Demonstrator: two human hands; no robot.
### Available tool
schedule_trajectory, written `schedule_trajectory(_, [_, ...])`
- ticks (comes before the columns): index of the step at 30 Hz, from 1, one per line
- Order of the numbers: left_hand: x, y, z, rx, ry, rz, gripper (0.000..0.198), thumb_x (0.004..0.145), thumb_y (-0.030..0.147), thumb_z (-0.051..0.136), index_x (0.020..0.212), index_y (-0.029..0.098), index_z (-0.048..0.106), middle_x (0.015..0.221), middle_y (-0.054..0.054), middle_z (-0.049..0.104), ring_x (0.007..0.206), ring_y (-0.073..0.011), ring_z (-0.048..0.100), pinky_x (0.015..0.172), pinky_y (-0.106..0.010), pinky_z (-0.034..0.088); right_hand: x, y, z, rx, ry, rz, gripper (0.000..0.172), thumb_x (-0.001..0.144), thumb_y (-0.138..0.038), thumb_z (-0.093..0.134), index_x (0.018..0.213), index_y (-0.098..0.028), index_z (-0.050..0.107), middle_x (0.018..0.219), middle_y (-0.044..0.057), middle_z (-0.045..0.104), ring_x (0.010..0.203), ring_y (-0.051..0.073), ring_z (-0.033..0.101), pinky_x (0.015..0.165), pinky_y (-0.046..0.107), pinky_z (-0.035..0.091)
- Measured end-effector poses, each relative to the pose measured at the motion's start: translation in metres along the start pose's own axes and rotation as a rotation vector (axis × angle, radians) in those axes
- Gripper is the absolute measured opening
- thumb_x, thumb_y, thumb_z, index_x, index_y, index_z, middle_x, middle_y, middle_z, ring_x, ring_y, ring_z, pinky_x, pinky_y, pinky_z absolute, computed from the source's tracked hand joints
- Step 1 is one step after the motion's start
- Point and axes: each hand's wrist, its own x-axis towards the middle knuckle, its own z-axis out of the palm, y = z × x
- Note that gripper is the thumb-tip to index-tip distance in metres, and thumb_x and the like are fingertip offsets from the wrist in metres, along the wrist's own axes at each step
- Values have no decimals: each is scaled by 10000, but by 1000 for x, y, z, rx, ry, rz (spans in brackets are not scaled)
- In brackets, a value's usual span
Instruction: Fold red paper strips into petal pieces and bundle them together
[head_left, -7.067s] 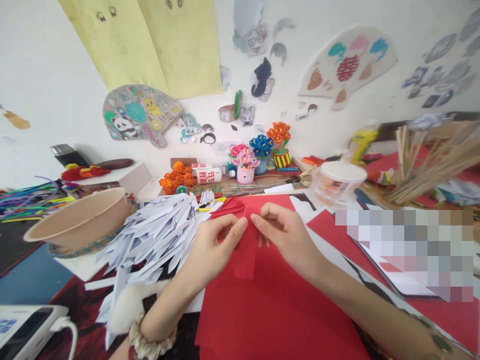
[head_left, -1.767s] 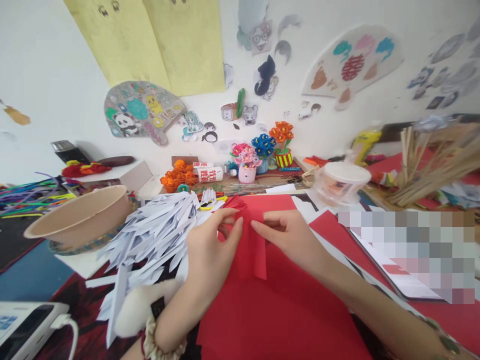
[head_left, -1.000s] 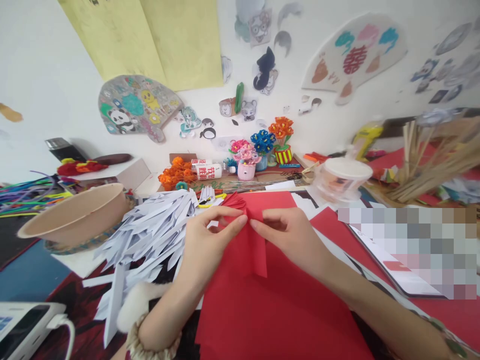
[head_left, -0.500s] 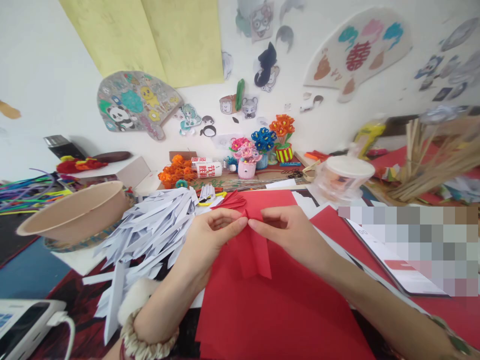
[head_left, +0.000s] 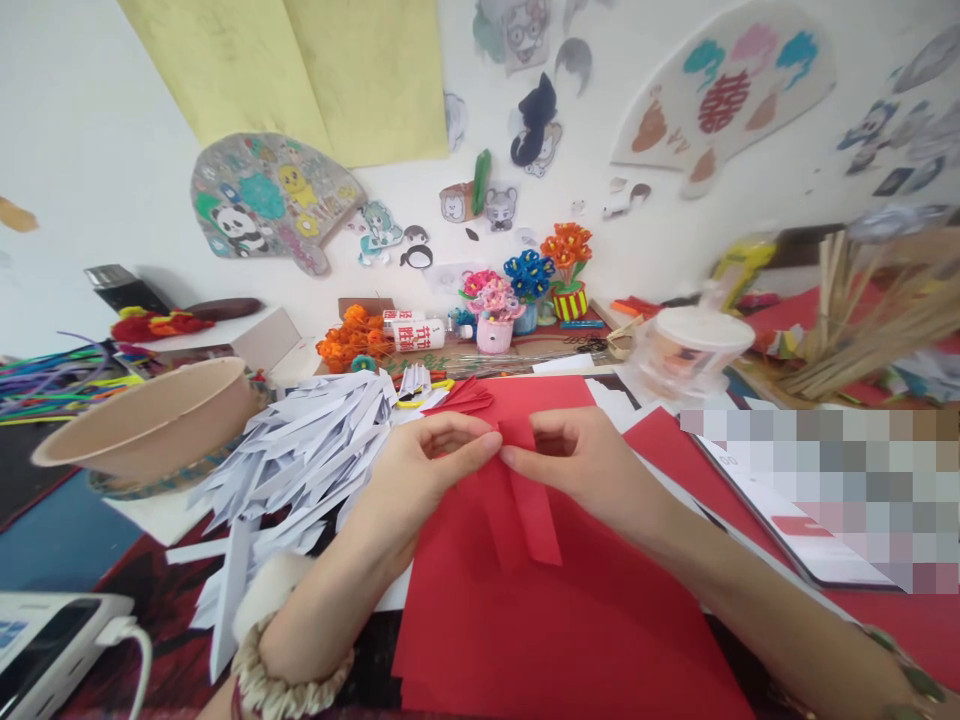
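Both my hands pinch the top of a narrow red paper strip [head_left: 529,510] held just above a stack of large red paper sheets [head_left: 555,620]. My left hand [head_left: 420,475] grips the strip's upper left edge with thumb and forefinger closed. My right hand [head_left: 577,462] grips the upper right edge the same way. The strip hangs down and splits into two flaps toward its lower end. A few folded red pieces [head_left: 461,398] lie just beyond my fingers.
A heap of folded white paper strips [head_left: 300,450] lies left of my hands, beside a tan bowl [head_left: 142,420]. A clear lidded tub [head_left: 694,355], wooden sticks [head_left: 862,330], small flower pots [head_left: 525,295], a glue bottle [head_left: 416,332] and pipe cleaners [head_left: 45,370] crowd the back.
The red strip's lower end has spread into two flaps and swung slightly right. My hands stay pinched at its top, shifting only a little.
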Motion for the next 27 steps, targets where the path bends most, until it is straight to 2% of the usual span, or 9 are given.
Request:
schedule_trajectory(3, [-2,5,1,31,13,1,269,610,413,832,678,171,733,647,-3,645,587,-99,479,537,-218,352,0,-2,0,34,-38,19,320,815,-387,646,615,-190,492,622,-44,387,578,112,350,531,258,292])
schedule_trajectory(7, [-2,6,1,60,22,5,271,613,426,823,671,176,737,651,-8,650,584,-104,465,539,-225,353,0,-7,0,30,-20,23,378,797,-362,656,575,-203,395,605,-61,302,569,101,294,511,250,237])
schedule_trajectory(18, [-2,7,-2,151,15,60,229,659,416,787,717,195,765,667,-18,681,590,-125,521,530,-232,398,0,-6,0,48,-62,37,348,795,-326,673,582,-194,431,603,-62,313,564,94,300,504,246,240])
schedule_trajectory(22, [-2,8,-3,172,6,78,180,685,376,759,695,196,753,679,-20,694,593,-126,534,533,-235,397,-1,-8,0,40,-43,36,389,784,-295,675,550,-200,378,581,-71,276,542,87,274,491,246,211])
schedule_trajectory(27, [-2,9,-4,220,9,126,168,728,367,722,702,203,749,708,-23,706,612,-140,557,533,-243,408,-2,-10,0,74,-76,48,283,787,-266,664,577,-185,493,576,-57,407,541,92,362,503,244,282])
